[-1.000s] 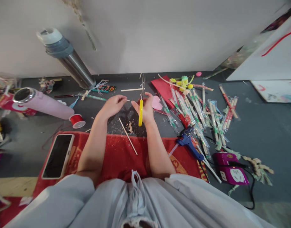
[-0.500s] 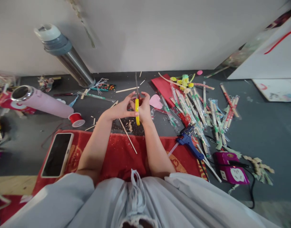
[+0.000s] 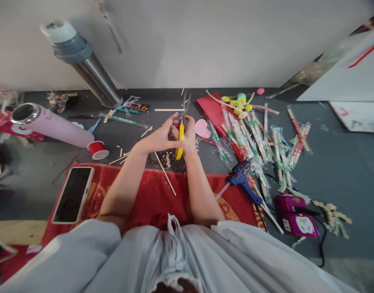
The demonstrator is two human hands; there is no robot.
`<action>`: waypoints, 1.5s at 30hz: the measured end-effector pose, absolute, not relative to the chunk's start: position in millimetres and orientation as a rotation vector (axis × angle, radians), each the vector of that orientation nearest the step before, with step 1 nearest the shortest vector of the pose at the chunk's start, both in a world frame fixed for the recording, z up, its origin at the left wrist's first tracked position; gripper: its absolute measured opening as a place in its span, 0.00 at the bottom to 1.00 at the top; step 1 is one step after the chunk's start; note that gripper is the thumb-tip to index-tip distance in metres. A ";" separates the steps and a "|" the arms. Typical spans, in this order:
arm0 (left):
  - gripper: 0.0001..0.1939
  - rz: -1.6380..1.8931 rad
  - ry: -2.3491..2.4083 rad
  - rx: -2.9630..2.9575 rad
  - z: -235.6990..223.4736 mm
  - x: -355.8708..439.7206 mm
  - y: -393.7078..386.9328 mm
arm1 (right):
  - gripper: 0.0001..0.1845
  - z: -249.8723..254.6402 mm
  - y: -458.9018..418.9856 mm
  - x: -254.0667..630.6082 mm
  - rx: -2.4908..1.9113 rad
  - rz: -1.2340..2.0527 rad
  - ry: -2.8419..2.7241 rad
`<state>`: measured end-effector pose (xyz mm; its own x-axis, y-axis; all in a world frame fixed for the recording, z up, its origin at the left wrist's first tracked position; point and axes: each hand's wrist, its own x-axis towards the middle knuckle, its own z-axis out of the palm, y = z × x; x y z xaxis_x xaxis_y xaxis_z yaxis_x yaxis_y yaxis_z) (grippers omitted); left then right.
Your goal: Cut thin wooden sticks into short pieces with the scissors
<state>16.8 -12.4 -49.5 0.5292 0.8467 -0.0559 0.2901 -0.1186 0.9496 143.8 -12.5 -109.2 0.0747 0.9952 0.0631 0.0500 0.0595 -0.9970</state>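
My right hand (image 3: 189,136) is closed around the yellow handles of a pair of scissors (image 3: 181,140), whose blades point away from me and stand slightly apart. Beside it, my left hand (image 3: 162,136) has its fingers curled in toward the scissors, the thumb near the yellow handle. What its fingertips pinch is hidden. A thin wooden stick (image 3: 168,110) runs crosswise just beyond the fingers, its right end near the blades; whether it is held, I cannot tell. Under the hands are small cut stick pieces (image 3: 168,159) and a longer stick (image 3: 165,173).
A pink heart (image 3: 202,128) and wrapped sticks (image 3: 248,140) lie right of the hands. A blue glue gun (image 3: 243,185) rests on the red cloth (image 3: 156,207), near a purple power block (image 3: 297,215). Leftward are a phone (image 3: 73,195), red spool (image 3: 97,149), pink bottle (image 3: 58,128) and steel flask (image 3: 95,77).
The scissor blades, together before, have parted a little. Both hands and the scissors have shifted slightly right in view, and the crosswise stick has turned from slanted to level.
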 end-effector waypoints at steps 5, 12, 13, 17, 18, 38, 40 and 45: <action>0.58 0.669 0.978 1.664 -44.6 18.6 -16.7 | 0.29 -107.5 -13.9 144.0 -1.197 1.157 -1.232; 0.57 0.578 1.114 1.649 -24.9 24.4 -25.9 | 0.25 -100.7 -17.9 142.5 -1.277 1.184 -1.302; 0.56 0.567 1.126 1.643 -23.1 24.6 -26.8 | 0.24 -99.6 -18.4 141.7 -1.304 1.177 -1.321; 0.46 0.554 1.218 1.660 -18.4 26.3 -29.3 | 0.23 -90.8 -22.3 139.7 -1.393 1.143 -1.419; 0.44 0.552 1.254 1.669 -17.0 27.3 -30.1 | 0.22 -87.0 -23.8 139.5 -1.408 1.137 -1.444; 0.23 0.431 1.861 1.917 13.0 57.2 -57.2 | 0.24 -65.8 -36.5 132.2 -1.477 1.070 -1.571; 0.22 0.420 1.877 1.915 12.8 57.6 -57.3 | 0.23 -65.2 -36.6 130.5 -1.481 1.055 -1.574; 0.19 0.447 1.987 1.930 8.2 60.7 -56.1 | 0.21 -65.5 -38.0 129.2 -1.449 1.036 -1.593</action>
<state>60.7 -56.1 8.2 -0.0242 0.9995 -0.0203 0.8945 0.0307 0.4460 129.2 -38.0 -65.5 -0.0939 0.9956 0.0003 0.4033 0.0384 -0.9143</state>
